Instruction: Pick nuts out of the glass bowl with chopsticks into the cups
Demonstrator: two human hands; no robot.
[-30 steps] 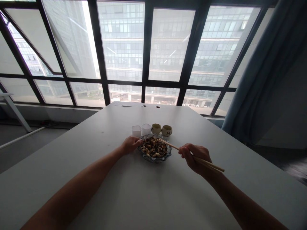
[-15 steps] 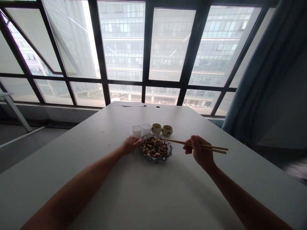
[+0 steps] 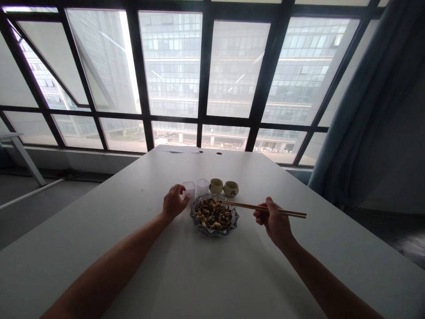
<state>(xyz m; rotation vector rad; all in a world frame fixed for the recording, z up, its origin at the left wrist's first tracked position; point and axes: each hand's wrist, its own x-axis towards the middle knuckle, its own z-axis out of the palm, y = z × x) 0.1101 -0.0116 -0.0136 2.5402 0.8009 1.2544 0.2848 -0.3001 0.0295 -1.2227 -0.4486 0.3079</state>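
My right hand (image 3: 272, 221) grips a pair of wooden chopsticks (image 3: 252, 206), whose tips reach over the far right part of a scalloped glass bowl (image 3: 214, 232). Peanuts in shells and dark seeds (image 3: 214, 213) fill the bowl. To the bowl's left is my left hand (image 3: 175, 202), thumb and fingers curved apart, with nothing seen between them. Its fingertips are close to the left translucent plastic cup (image 3: 189, 187); whether they touch it I cannot tell. A second plastic cup (image 3: 202, 186) stands beside that one.
Two small cream teacups (image 3: 216, 186), the right one (image 3: 231, 189) bearing a dark character, stand behind the bowl in line with the plastic cups. All rest on a long white table (image 3: 212, 274). Paper sheets (image 3: 179, 149) lie at its far end by the windows. A blue curtain (image 3: 345, 119) hangs right.
My left hand has let go of the bowl's rim and moved toward the left plastic cup. The chopsticks' rear ends have come closer together. The view has tilted slightly up.
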